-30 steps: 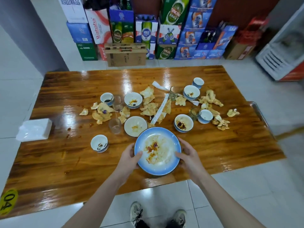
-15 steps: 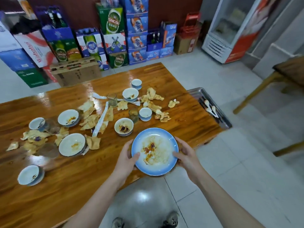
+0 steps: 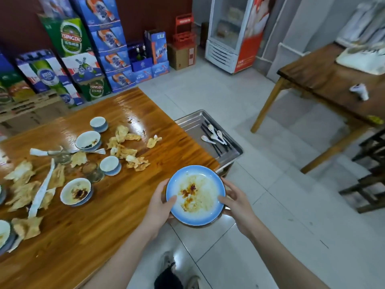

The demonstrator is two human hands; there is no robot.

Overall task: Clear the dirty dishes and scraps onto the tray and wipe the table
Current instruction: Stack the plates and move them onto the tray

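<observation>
- Wooden table (image 3: 89, 232): fills the left half of the frame, glossy; its near right corner lies at lower centre.
- Stacked drink cartons (image 3: 70, 40): stand along the back wall, upper left of the frame.
- Glass-door cooler (image 3: 233, 38): stands upright at upper centre right.
- Second table (image 3: 320, 78): upper right of the frame, well apart from the first.
- Metal tray (image 3: 188, 127): rectangular, just beside the table's right end at centre frame. Its long axis runs from upper left to lower right, and its left edge is hidden behind the table.
- Plate (image 3: 195, 195): round, so without a long axis; blue rim, white centre smeared with red-brown sauce. It faces up at lower centre, over the table's near right corner and the floor, below the tray in the frame.
- Left hand (image 3: 159, 205): grips the plate's left rim, thumb on top; the other fingers are hidden beneath.
- Right hand (image 3: 238, 205): grips the right rim, thumb on the inner edge and fingers curled round the far side.
- Sauce-stained bowl (image 3: 76, 193): sits on the table at left centre, among other bowls.
- Crumpled scraps (image 3: 127, 152): scattered across the table between the bowls.
- Dark chopsticks (image 3: 206, 127): lie in the tray along its long axis.
- White spoons (image 3: 215, 135): lie across the chopsticks in the tray.
</observation>
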